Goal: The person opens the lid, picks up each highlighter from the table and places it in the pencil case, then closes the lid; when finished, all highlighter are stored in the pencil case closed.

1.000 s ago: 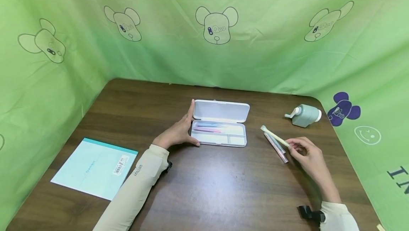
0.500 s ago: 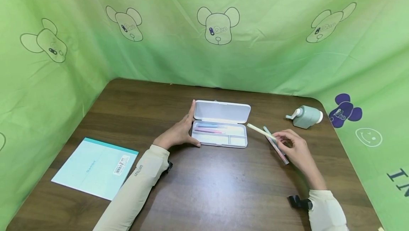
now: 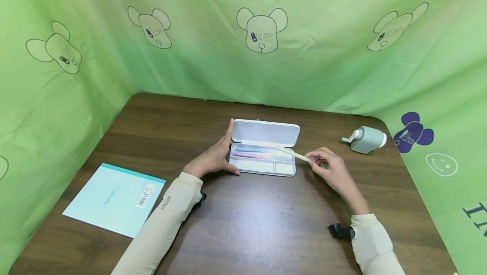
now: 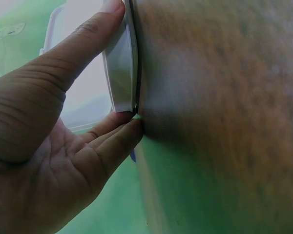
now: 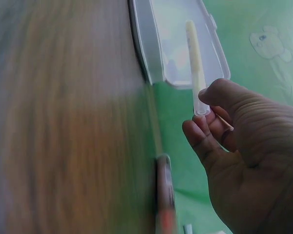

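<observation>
An open white pencil case [image 3: 251, 171] stands at the middle of the table with its lid raised. Blue and pink pens [image 3: 249, 155] lie in its long rear compartment. My left hand [image 3: 211, 156] holds the case's left end, thumb at the front wall [image 4: 121, 73] and fingers at the end and lid side. Between right thumb and fingertips, my right hand [image 3: 329, 169] pinches a pale yellow pen [image 5: 194, 58] by one end. The pen slants leftward, its far end over the case's right side. Below that hand, the right wrist view shows another pen [image 5: 165, 195] on the table.
A light blue notepad [image 3: 114, 199] with a barcode label lies at the left. At the back right, a grey-green bottle [image 3: 367, 140] with a white cap lies on its side. Green printed cloth [image 3: 190, 68] hangs round the wooden table [image 3: 243, 232].
My right hand has carried the yellow pen leftward from beside the loose pens to the case's right side. The left hand stays at the case. The loose pens are now hidden in the head view.
</observation>
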`<act>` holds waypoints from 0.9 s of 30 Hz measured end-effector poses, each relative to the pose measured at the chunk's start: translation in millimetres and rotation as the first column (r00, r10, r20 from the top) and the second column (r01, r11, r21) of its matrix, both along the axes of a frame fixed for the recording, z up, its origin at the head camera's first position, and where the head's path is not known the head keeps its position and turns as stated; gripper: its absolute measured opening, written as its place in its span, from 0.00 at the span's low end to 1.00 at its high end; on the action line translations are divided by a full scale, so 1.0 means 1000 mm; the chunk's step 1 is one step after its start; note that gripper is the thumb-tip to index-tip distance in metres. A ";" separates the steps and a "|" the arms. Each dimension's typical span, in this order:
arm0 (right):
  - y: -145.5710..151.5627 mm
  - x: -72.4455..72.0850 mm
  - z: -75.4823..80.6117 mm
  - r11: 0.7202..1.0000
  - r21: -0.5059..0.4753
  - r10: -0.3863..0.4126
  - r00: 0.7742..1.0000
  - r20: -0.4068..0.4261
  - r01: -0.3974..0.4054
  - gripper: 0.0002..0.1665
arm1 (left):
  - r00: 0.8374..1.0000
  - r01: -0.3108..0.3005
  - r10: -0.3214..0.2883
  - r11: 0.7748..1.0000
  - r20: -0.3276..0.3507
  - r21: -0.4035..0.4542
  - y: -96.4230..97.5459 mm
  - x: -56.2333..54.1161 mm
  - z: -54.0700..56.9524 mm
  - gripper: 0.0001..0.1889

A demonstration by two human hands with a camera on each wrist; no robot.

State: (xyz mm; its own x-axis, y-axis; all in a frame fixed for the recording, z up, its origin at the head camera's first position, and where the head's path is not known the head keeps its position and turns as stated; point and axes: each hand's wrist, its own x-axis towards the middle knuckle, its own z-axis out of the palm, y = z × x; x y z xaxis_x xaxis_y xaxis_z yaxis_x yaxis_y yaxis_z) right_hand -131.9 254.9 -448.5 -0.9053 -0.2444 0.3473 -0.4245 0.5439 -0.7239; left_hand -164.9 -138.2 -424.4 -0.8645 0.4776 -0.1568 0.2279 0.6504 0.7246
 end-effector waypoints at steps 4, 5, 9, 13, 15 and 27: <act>-0.009 -0.003 -0.001 1.000 0.004 0.016 1.000 0.023 -0.017 0.12 | 1.000 0.002 -0.002 1.000 -0.002 -0.002 0.000 -0.001 -0.002 0.86; -0.010 -0.003 -0.002 1.000 0.010 0.017 0.999 0.029 -0.018 0.12 | 1.000 0.002 -0.002 1.000 -0.007 -0.006 0.000 0.000 -0.002 0.86; -0.016 -0.005 -0.005 0.999 0.027 0.032 0.998 0.052 -0.034 0.13 | 1.000 0.009 -0.009 1.000 -0.009 -0.005 0.001 0.000 -0.004 0.85; -0.023 -0.010 -0.005 0.998 0.023 0.061 0.997 0.045 -0.062 0.13 | 1.000 0.004 -0.004 1.000 0.000 0.005 0.002 0.001 -0.002 0.85; -0.028 -0.012 -0.004 0.997 0.018 0.076 0.996 0.035 -0.077 0.14 | 1.000 0.000 0.000 1.000 0.002 0.003 0.002 0.001 -0.002 0.85; -0.072 -0.034 -0.002 0.989 -0.018 0.146 0.987 0.069 -0.146 0.12 | 1.000 -0.001 0.001 1.000 -0.010 0.001 0.001 -0.003 -0.002 0.86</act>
State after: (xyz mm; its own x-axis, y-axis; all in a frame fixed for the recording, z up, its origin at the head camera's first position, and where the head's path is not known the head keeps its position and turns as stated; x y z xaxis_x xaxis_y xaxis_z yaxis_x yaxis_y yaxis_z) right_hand -165.6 182.9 -450.3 -0.8825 -0.3717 0.2883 -0.4468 0.4705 -0.7610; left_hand -167.4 -136.9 -426.8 -0.8665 0.4769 -0.1476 0.2344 0.6496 0.7233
